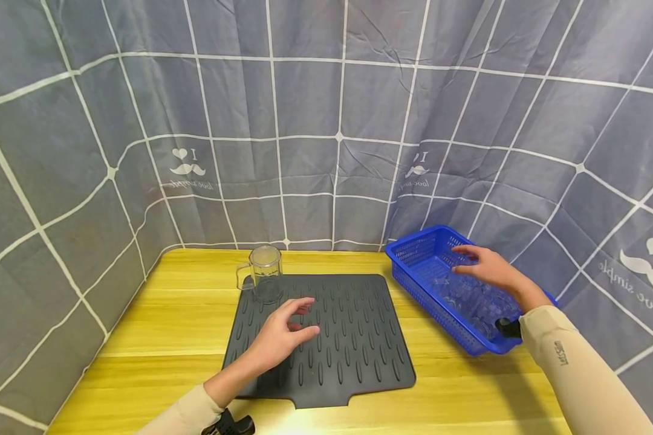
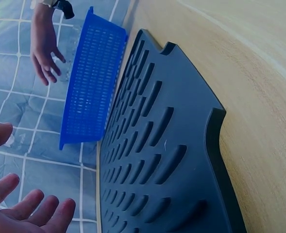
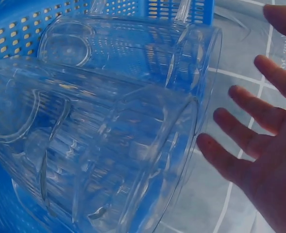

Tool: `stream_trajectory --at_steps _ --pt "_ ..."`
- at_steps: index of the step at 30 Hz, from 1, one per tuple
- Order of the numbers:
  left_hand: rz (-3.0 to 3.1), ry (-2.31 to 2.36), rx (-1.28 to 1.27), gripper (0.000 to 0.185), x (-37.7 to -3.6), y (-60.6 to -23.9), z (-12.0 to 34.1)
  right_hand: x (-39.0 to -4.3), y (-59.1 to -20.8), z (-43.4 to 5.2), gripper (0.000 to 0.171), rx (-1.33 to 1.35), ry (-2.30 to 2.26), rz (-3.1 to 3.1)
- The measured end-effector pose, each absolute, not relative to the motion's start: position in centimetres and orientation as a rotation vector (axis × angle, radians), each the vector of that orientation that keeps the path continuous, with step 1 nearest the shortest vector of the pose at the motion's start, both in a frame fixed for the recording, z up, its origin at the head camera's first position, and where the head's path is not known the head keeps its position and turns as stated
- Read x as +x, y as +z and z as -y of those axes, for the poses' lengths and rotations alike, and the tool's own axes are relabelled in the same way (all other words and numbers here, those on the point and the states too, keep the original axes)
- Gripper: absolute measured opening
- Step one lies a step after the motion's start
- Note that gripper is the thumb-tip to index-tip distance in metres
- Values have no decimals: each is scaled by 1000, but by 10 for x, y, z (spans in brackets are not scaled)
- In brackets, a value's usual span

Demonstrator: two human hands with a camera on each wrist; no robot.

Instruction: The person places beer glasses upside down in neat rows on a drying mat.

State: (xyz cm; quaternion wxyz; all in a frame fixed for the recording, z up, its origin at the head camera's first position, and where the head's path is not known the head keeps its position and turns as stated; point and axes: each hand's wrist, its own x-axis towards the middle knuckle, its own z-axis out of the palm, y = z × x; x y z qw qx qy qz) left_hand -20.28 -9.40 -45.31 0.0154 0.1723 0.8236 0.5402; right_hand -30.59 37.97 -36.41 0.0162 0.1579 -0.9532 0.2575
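A clear glass mug [image 1: 266, 275] stands upside down on the back left corner of a dark grey drying mat [image 1: 354, 338], its handle pointing left. My left hand [image 1: 281, 333] hovers over the mat with fingers relaxed and nothing in them. On the right, my right hand [image 1: 488, 266] is above the blue basket [image 1: 430, 302], fingers spread and holding nothing. Several clear glass mugs lie in the basket. The right wrist view shows one glass mug [image 3: 89, 141] lying on its side close to the fingertips, with another glass mug [image 3: 128, 53] behind it; the hand appears apart from both.
The mat and basket rest on a yellow wood-grain table [image 1: 158, 338]. A grey curtain [image 1: 305, 103] with white grid lines encloses the back and both sides. The basket's far end stands close to the curtain.
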Motion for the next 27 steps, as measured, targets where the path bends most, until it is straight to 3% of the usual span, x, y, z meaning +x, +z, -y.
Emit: stream_trajectory --at_steps 27 --pt "-2535 1715 539 53 -204 -452 95 -306 -376 -375 66 505 652 3076"
